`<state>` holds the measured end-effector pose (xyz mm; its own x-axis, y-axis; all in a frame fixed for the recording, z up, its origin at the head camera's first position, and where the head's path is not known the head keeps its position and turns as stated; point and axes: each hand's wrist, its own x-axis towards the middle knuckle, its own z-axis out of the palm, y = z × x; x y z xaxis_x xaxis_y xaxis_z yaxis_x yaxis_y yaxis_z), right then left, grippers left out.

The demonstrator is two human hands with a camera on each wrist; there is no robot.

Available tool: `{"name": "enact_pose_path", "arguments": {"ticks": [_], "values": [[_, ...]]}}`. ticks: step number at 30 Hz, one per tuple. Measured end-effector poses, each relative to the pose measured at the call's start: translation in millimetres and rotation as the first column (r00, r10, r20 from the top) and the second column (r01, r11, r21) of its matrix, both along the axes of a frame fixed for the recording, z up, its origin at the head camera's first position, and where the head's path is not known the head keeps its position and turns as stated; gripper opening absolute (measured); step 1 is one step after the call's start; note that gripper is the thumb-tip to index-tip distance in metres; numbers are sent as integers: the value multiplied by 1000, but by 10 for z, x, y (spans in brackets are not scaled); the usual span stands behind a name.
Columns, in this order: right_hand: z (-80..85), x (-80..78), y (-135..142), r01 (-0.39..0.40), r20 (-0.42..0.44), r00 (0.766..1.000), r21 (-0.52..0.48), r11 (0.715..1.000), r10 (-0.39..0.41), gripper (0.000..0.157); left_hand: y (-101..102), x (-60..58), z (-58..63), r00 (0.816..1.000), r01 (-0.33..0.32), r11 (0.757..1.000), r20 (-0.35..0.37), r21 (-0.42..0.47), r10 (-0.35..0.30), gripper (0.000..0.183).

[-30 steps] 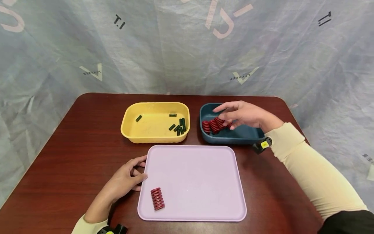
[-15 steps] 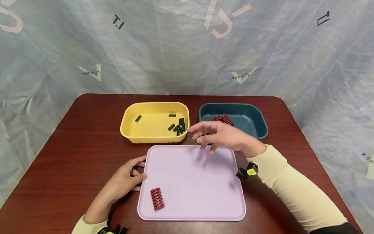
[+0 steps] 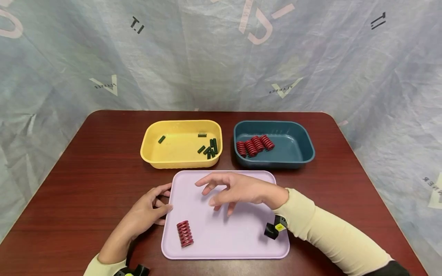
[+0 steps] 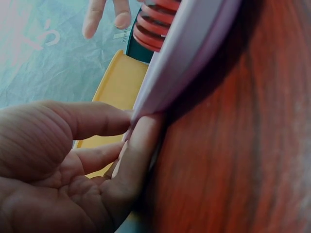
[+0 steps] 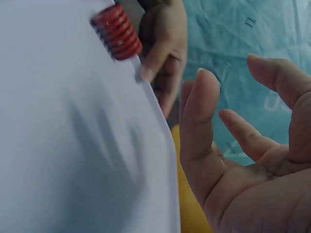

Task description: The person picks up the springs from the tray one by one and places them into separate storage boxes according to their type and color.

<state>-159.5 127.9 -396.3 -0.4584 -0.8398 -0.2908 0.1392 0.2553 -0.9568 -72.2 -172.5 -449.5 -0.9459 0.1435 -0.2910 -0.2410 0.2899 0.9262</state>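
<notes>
A red coil spring lies near the lower left corner of the pale purple tray. At the tray's left edge, my left hand grips the rim; the left wrist view has thumb and fingers pinching it. My right hand hovers above the tray's upper middle. Its fingers are spread and loosely bent, with nothing between them, and in the right wrist view it casts a shadow on the tray.
Behind the tray stand a yellow bin with several small dark green springs and a dark blue bin with several red springs on its left side. A printed cloth hangs behind the table.
My right hand has moved from over the dark blue bin toward me and leftward, to above the tray. The left hand stays at the tray's edge.
</notes>
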Motion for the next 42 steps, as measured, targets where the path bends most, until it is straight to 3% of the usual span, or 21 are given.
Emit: {"name": "enact_pose_path", "arguments": {"ticks": [13, 25, 36, 42], "values": [[-231, 237, -238, -69, 95, 993, -25, 997, 71, 59, -23, -9, 16, 1000, -4, 1000, -2, -18, 4, 65], [-396, 441, -465, -141, 220, 964, -61, 988, 151, 58, -43, -10, 0, 1000, 8, 1000, -6, -2, -8, 65], [-421, 515, -572, -180, 240, 952, -66, 981, 191, 56, -41, -6, 1, 1000, 17, 1000, -25, -12, -17, 65], [-427, 569, -581, -140, 180, 973, -28, 990, 142, 53, -32, -8, 4, 999, 16, 1000, -27, -14, -16, 65]]}}
